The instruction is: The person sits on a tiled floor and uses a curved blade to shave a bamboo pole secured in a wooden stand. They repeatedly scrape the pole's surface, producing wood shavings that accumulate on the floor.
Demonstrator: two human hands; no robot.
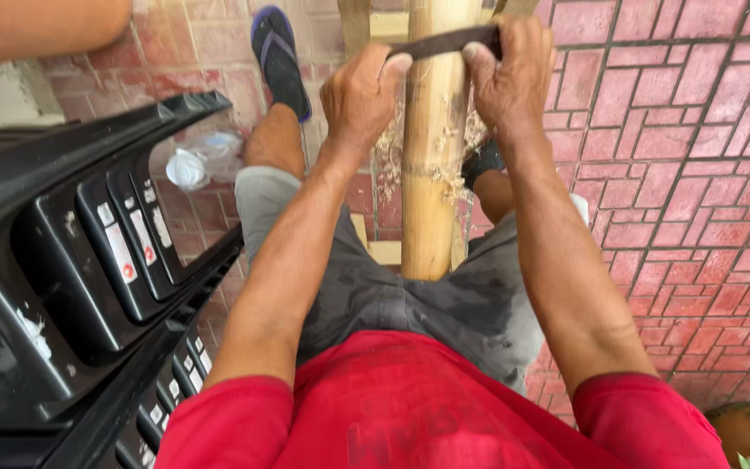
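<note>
Across the top of the bamboo pole (433, 148), both hands grip a dark, flat blade (444, 41) laid crosswise on the stalk. The left hand (359, 94) is closed around the blade's near-left end, thumb pressed on top; the right hand (507, 78) is curled tight over the other end, fingers wrapped under it. The pole runs between the two forearms, its lower end resting against the person's grey shorts (444, 300), its upper end passing out of view beyond the hands.

Below the hands, pale shavings (390, 152) cling to both sides of the stalk near a node, so the step in hand appears to be scraping or shaving the bamboo's outer skin with a two-handed pull. The next stroke probably calls for even pressure from both hands, so that the blade stays square to the pole and does not catch at the node.

Beyond the left hand, a foot in a blue sandal (279, 56) rests on the red brick paving (696, 156). Further left lies a crumpled clear plastic bag (197, 161), and beside it stands a stack of black plastic chairs (88, 260).
</note>
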